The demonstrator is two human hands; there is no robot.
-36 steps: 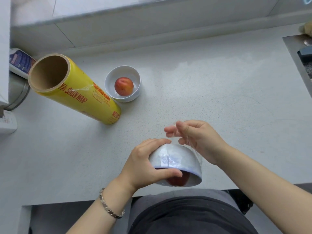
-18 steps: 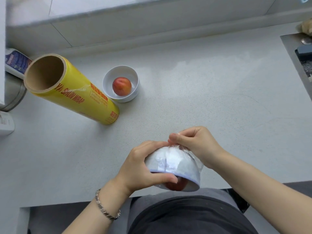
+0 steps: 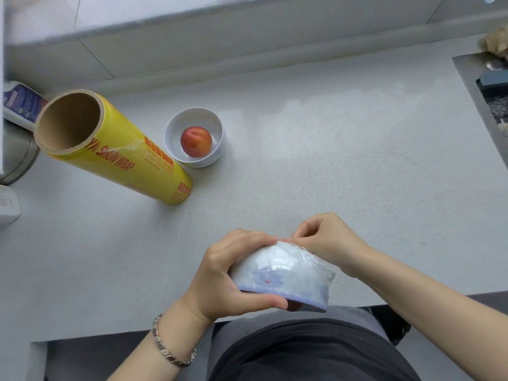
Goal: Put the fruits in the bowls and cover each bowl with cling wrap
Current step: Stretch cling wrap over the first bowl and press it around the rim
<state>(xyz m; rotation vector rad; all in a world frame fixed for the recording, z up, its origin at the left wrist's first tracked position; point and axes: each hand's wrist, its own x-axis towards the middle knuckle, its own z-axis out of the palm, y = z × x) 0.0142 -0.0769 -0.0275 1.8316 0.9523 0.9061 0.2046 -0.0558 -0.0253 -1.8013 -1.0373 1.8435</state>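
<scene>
My left hand (image 3: 228, 279) grips a white bowl (image 3: 283, 273) tipped mouth-down toward me over the counter's front edge, with clear cling wrap stretched around it. A bit of red fruit shows at its lower rim. My right hand (image 3: 327, 240) pinches the wrap against the bowl's base on the far side. A second white bowl (image 3: 211, 158) stands upright and uncovered further back, holding a red-orange fruit (image 3: 196, 141). The yellow cling wrap roll (image 3: 115, 149) lies on the counter to its left.
A blue-and-white packet (image 3: 22, 105) and a metal container (image 3: 16, 158) sit at the left edge. A sink area (image 3: 492, 86) lies at the far right. The backsplash wall runs along the rear of the grey counter (image 3: 330, 160).
The held bowl has tilted further so less of the fruit shows. My right hand's fingers have come down from above the bowl onto its base, pressing the wrap there.
</scene>
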